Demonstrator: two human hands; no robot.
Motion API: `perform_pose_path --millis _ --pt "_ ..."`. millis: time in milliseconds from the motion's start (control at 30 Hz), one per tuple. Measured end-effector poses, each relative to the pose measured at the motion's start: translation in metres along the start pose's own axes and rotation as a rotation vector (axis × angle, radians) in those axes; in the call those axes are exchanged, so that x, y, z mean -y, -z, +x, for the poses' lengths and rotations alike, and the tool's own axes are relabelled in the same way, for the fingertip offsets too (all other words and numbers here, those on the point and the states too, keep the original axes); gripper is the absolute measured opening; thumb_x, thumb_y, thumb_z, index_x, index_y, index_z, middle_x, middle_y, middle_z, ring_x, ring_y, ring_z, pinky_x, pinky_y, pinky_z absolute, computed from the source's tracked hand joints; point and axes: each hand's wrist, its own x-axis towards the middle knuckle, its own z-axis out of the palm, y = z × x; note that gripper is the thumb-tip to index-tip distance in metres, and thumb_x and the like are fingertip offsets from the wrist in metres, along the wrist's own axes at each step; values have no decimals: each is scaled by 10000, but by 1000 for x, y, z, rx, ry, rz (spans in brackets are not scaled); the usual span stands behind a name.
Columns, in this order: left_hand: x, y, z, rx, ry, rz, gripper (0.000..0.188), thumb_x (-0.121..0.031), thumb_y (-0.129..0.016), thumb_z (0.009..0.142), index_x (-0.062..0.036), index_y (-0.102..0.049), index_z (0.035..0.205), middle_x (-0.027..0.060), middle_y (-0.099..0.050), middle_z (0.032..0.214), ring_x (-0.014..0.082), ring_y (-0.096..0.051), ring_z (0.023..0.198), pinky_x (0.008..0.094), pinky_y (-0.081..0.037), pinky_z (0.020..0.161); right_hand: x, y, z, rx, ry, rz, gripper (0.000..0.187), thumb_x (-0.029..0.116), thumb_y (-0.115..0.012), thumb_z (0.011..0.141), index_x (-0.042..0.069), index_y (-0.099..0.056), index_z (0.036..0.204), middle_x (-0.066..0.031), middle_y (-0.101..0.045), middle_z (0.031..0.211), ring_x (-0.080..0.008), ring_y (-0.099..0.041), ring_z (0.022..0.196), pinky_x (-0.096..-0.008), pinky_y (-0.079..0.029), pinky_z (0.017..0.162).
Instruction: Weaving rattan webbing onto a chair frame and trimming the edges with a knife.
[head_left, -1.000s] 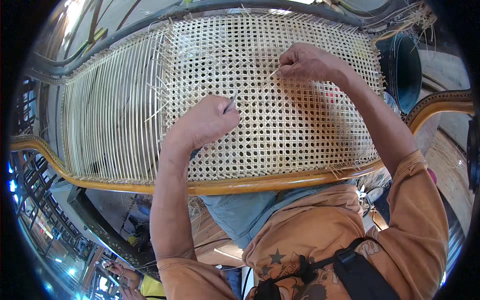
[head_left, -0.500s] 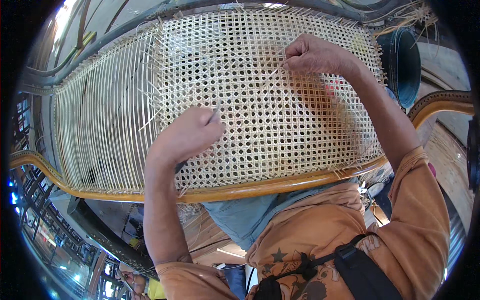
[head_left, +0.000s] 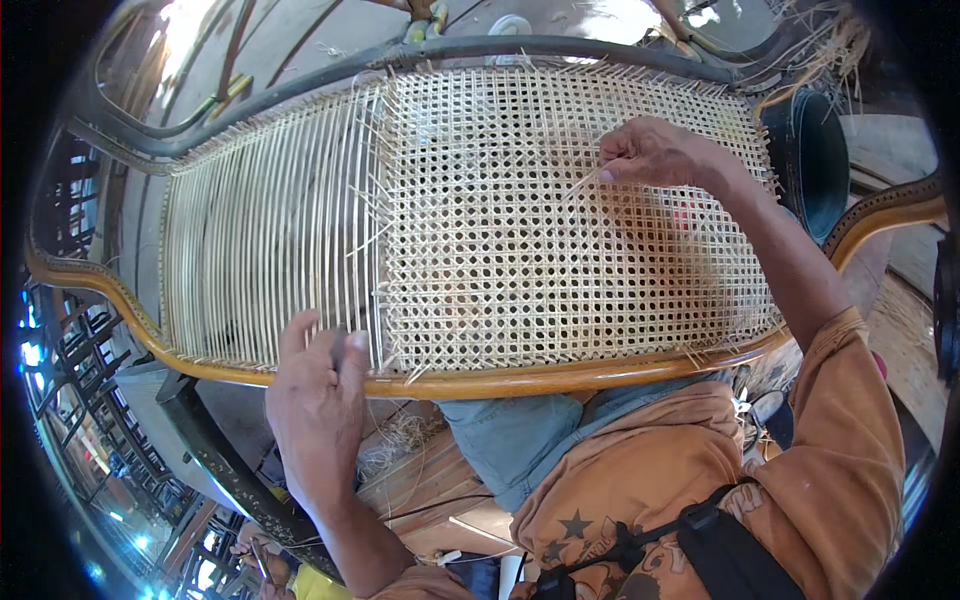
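A woven cane panel [head_left: 560, 270] stretches across a curved wooden frame [head_left: 520, 384] in front of me. Its right part is a dense open-hole weave; to the left run single cane strands [head_left: 250, 220]. Over the upper right of the weave, my right hand [head_left: 655, 155] is closed in a pinch on a thin pale cane strand [head_left: 580, 185]. My left hand [head_left: 320, 410] is lower, by the front rail near the weave's left edge. A dark slim tool [head_left: 341, 346] shows partly between its thumb and fingers, mostly hidden; the index finger is raised.
A dark bucket [head_left: 822, 165] stands beyond the panel's right end, below a bundle of loose cane [head_left: 835, 50]. Curved armrests [head_left: 95, 285] extend from both ends. A dark pole [head_left: 225, 455] lies under the frame at lower left. Another person's hand [head_left: 262, 560] shows at the bottom left.
My left hand has moved down and left from the weave to the front rail, its index finger lifting. The right hand stays over the weave with the strand. The view has shifted slightly.
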Motion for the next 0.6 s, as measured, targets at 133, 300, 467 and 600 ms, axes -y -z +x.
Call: perform_pose_path --millis 133,300,467,600 --pt "-19 -34 6 -4 192 228 335 -329 -536 893 -2 -608 885 188 -615 894 301 -619 752 399 -481 655 -16 -7 -7 -36 -11 135 296 344 -617 872 69 -611 763 35 -493 578 -76 -396 511 -291 -332 465" --pt "-48 -88 46 53 -193 504 333 -335 -447 922 -44 -581 829 166 -623 752 337 -621 728 439 -489 634 -33 -15 -2 -100 29 348 276 313 -613 886 55 -625 790 37 -499 580 -65 -394 507 -269 -328 461" --pt "-58 -103 82 210 -305 654 289 -304 -469 912 -66 -610 828 137 -640 725 334 -632 670 439 -503 610 -38 -22 2 -175 74 310 249 273 -617 886 43 -618 790 41 -471 560 -60 -389 511 -267 -325 469" --pt "-59 -113 92 261 -398 796 269 -302 -512 882 -81 -644 804 124 -652 723 299 -648 682 410 -520 587 -42 -21 2 -163 48 269 256 292 -589 879 65 -613 763 -11 -502 586 -110 -423 514 -307 -387 527"
